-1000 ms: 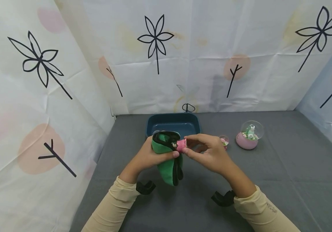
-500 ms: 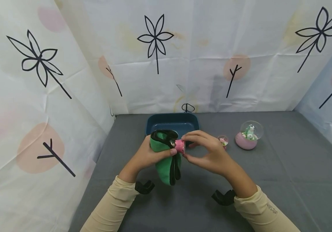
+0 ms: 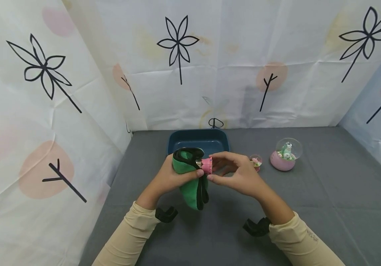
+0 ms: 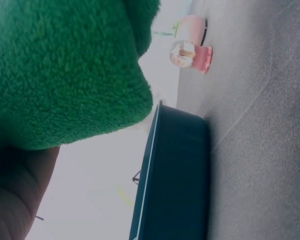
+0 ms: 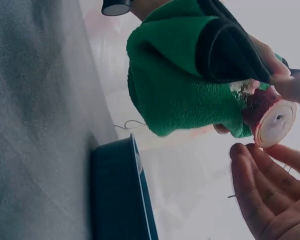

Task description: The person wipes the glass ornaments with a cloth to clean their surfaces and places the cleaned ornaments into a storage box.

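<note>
A folded green cloth [image 3: 185, 166] with black edging is gripped in my left hand [image 3: 174, 177], wrapped round the clear end of a small snow globe [image 3: 206, 166]. The globe lies on its side, its pink base sticking out to the right beside my left thumb. My right hand [image 3: 238, 173] pinches the rim of that base between fingertips and thumb. In the right wrist view the round pale underside of the snow globe [image 5: 277, 122] faces the camera, with curled right fingers [image 5: 270, 180] below it. Cloth hides most of the globe's dome.
Behind the hands stands a dark blue rectangular tub [image 3: 198, 137] on the grey tabletop [image 3: 310, 207]. To its right are another small pink-based snow globe [image 3: 256, 162] and a larger snow globe [image 3: 283, 162] with a green figure inside. A patterned white curtain [image 3: 237, 74] rises behind.
The right fingers parted a little around the pink base, then closed in at its rim again. The cloth and the globe shifted slightly left.
</note>
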The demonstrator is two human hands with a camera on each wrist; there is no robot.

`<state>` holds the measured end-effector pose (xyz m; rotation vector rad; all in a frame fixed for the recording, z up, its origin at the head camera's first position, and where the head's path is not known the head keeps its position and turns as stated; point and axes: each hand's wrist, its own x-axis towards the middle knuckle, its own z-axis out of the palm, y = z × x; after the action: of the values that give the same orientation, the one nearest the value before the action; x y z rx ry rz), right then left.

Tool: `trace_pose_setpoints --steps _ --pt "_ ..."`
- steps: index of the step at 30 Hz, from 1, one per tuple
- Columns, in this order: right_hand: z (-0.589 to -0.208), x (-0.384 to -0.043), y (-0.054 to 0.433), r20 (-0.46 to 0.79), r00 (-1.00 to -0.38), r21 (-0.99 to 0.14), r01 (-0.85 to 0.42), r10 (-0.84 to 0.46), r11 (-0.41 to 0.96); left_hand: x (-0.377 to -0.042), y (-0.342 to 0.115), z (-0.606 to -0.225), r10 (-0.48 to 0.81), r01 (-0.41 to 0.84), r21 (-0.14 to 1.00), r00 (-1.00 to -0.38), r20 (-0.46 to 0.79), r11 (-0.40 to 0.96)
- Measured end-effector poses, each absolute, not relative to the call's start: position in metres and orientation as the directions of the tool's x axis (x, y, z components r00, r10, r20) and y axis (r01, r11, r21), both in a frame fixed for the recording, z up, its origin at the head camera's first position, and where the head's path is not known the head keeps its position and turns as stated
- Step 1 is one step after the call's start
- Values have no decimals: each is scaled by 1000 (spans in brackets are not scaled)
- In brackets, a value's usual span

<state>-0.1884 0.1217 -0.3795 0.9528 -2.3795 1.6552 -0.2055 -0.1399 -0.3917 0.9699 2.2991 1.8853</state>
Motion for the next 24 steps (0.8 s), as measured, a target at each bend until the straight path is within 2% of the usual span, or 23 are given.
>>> trace_pose_setpoints --steps 6,11,19,24 --pt "-381 -190 123 478 -757 -763 -609 -446 216 -207 -141 -393 466 431 899 -812 352 71" --pt "-377 -190 125 519 -743 -752 -632 -422 188 -208 -142 -392 488 434 899 -797 355 54" --pt "-371 -191 128 487 -763 -811 -576 -426 105 -208 -143 -391 485 445 895 -792 370 44" --pt "-372 -190 128 459 -776 -830 -548 -432 104 -208 -143 -391 496 442 896 -787 366 41"
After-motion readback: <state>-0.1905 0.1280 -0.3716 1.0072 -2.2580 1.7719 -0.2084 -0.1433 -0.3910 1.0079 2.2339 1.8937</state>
